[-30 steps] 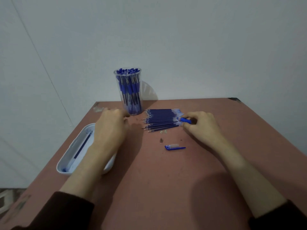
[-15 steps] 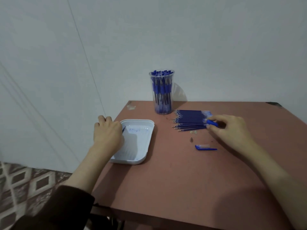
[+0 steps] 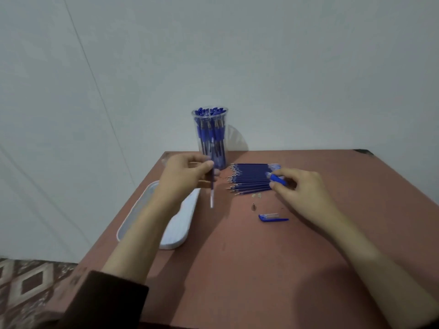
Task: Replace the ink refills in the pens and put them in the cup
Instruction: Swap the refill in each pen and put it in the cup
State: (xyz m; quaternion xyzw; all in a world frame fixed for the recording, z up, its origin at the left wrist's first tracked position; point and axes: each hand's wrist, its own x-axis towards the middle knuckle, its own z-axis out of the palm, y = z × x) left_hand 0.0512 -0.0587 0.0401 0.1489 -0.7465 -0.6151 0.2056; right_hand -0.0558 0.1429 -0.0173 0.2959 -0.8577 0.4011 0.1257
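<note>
The left hand (image 3: 187, 178) pinches a thin blue-and-clear pen refill (image 3: 212, 186), blurred and nearly upright, above the reddish-brown surface (image 3: 261, 269), while the right hand (image 3: 303, 189) grips a short blue pen piece (image 3: 278, 179) at the end of a flat row of dark blue refills (image 3: 250, 179). Behind the left hand stands the tall clear plastic cup (image 3: 210, 136), packed with blue pens. A white oblong tray (image 3: 177, 230) lies under the left forearm, and a small metal tip (image 3: 254, 206) and a blue clip cap (image 3: 272, 218) lie near the right hand.
</note>
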